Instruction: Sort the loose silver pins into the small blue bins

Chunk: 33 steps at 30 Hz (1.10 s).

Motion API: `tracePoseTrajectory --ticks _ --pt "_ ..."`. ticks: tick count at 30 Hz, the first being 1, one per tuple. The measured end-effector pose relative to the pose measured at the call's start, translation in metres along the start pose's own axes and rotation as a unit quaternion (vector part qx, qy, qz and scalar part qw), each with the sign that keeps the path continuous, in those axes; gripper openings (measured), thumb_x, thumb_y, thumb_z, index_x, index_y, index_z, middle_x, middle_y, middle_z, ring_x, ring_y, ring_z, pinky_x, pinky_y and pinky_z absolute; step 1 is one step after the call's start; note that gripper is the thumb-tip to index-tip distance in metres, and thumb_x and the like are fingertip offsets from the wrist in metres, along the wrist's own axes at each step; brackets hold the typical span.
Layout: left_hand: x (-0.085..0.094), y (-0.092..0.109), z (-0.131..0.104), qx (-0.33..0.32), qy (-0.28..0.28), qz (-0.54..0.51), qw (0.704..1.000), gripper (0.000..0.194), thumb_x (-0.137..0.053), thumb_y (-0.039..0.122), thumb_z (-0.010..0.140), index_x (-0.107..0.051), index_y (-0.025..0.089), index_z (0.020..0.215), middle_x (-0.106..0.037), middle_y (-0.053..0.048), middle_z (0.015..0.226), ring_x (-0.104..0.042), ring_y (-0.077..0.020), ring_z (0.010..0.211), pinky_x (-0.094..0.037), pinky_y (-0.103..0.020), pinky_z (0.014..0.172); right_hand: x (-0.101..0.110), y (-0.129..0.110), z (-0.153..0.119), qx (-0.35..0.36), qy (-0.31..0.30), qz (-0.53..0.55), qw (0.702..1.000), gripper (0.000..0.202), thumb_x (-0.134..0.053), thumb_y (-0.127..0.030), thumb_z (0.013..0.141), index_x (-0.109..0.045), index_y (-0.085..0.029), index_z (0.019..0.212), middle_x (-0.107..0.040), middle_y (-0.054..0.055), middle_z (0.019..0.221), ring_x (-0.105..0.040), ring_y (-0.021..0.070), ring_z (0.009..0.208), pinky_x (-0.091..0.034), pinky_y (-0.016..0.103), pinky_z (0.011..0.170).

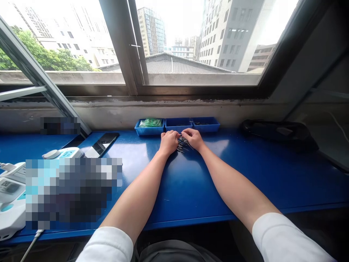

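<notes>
Small heap of thin dark metal pins: centre of frame, on the glossy blue worktop, lying directly between the two hands and touching both. Pins splayed at mixed angles, most running roughly left to right across the picture; no single long axis readable.

Left hand: just left of the heap, fingers curled down at its edge. Right hand: just right and slightly above the heap, fingers bent over it. Hands close together, nearly meeting over the pins; equally near. Whether either actually pinches a pin: not discernible, fingertips hidden under knuckles.

Row of three shallow blue plastic trays: just above the hands, against the grey wall below the window. Left tray with green packets; middle and right contents dark, too small to identify.

Black phone: left of centre, flat, well apart from the hands.
White power strip: further left.
Dark elongated object: right of frame, unidentifiable.
Lower left: partly blurred, white device cut off by the frame edge.
</notes>
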State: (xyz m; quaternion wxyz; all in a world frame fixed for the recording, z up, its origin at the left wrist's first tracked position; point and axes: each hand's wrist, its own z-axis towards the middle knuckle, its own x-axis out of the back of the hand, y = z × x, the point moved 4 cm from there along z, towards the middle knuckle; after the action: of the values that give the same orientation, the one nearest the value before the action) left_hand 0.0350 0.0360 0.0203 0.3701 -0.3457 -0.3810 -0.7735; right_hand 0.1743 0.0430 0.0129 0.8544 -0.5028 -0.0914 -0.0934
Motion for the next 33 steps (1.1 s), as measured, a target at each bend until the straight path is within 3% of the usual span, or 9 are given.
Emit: tracePoseTrajectory --ticks 5,14,18,21,26,33 --pt "-0.001 0.002 0.0 -0.004 -0.019 -0.001 1.0 0.032 -0.032 0.026 0.093 -0.063 0.021 0.086 -0.067 -0.005 0.097 -0.057 -0.021 0.096 -0.033 -0.037 0.086 0.002 -0.008 -0.001 -0.057 -0.012 0.132 0.99 0.029 -0.07 -0.046 0.064 -0.069 -0.019 0.075 -0.069 0.003 0.07 -0.066 0.0211 0.074 -0.051 0.035 0.077" --pt "-0.001 0.003 -0.001 -0.002 -0.031 -0.008 0.999 0.036 -0.029 0.028 0.094 -0.065 0.022 0.089 -0.066 -0.005 0.097 -0.057 -0.0207 0.097 -0.033 -0.037 0.088 0.004 -0.007 -0.001 -0.062 -0.018 0.133 0.989 0.029 -0.07 -0.045 0.063 -0.072 -0.019 0.078 -0.071 0.003 0.075 -0.066 0.0212 0.079 -0.05 0.036 0.082" --pt "0.003 0.004 -0.001 0.017 0.002 -0.004 1.0 0.037 -0.028 0.037 0.095 -0.063 0.023 0.097 -0.065 -0.006 0.103 -0.055 -0.0212 0.102 -0.032 -0.038 0.089 0.005 -0.001 0.001 -0.049 -0.007 0.129 0.99 0.031 -0.071 -0.041 0.064 -0.07 -0.019 0.086 -0.071 0.004 0.084 -0.065 0.0214 0.085 -0.05 0.035 0.082" --pt "0.008 -0.002 0.0 0.075 0.041 -0.007 0.996 0.037 -0.026 0.038 0.096 -0.059 0.023 0.103 -0.064 -0.007 0.108 -0.054 -0.0216 0.106 -0.032 -0.039 0.09 0.009 0.002 0.003 -0.027 0.038 0.076 0.996 0.041 -0.069 -0.039 0.065 -0.067 -0.018 0.099 -0.07 0.006 0.093 -0.063 0.0211 0.089 -0.049 0.035 0.082" --pt "0.008 -0.013 0.002 0.141 0.059 -0.016 0.988 0.035 -0.027 0.037 0.095 -0.058 0.022 0.1 -0.064 -0.009 0.11 -0.054 -0.0237 0.107 -0.033 -0.042 0.09 0.014 -0.006 0.0 0.028 0.106 -0.145 0.983 0.05 -0.064 -0.034 0.069 -0.06 -0.02 0.117 -0.065 0.006 0.115 -0.054 0.0232 0.105 -0.042 0.038 0.092" --pt "0.003 -0.012 0.001 0.131 0.033 0.011 0.991 0.027 -0.035 0.028 0.091 -0.06 0.022 0.097 -0.062 -0.009 0.108 -0.053 -0.0247 0.107 -0.034 -0.043 0.09 0.003 -0.002 0.0 -0.005 0.069 -0.311 0.948 0.069 -0.065 -0.04 0.066 -0.05 -0.024 0.131 -0.051 0.004 0.136 -0.042 0.0303 0.113 -0.036 0.044 0.094"
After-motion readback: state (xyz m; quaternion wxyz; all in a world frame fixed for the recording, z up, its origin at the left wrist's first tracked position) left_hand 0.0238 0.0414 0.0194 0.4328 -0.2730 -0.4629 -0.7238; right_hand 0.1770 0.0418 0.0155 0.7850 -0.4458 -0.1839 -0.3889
